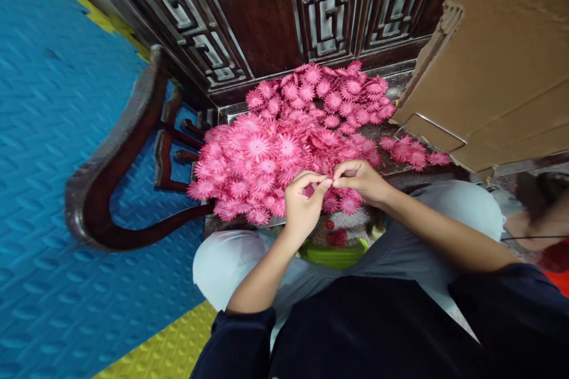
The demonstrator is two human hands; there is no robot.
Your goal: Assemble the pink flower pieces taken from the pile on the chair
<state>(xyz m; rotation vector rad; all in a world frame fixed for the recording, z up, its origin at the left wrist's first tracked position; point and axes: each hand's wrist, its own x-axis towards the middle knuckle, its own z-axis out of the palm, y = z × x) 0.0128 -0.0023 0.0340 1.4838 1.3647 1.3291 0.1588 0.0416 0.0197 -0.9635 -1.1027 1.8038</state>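
Observation:
A big heap of pink artificial flower heads (267, 157) lies in front of me on a dark wooden seat. My left hand (304, 198) is raised over the near edge of the heap, thumb and forefinger pinched together. Close against it, my right hand (362, 182) pinches at the same spot, so the fingertips of both hands almost meet. A tiny pinkish bit shows between them, too small to name. Part of the heap behind the fingers is hidden by my hands.
Carved dark wood panels (267, 12) stand behind the heap. A curved wooden armrest (95, 189) is on the left, above blue floor matting (40, 189). At right leans a cardboard sheet (507, 59) by a bent metal wire (438, 124). Something green (333, 256) sits between my knees.

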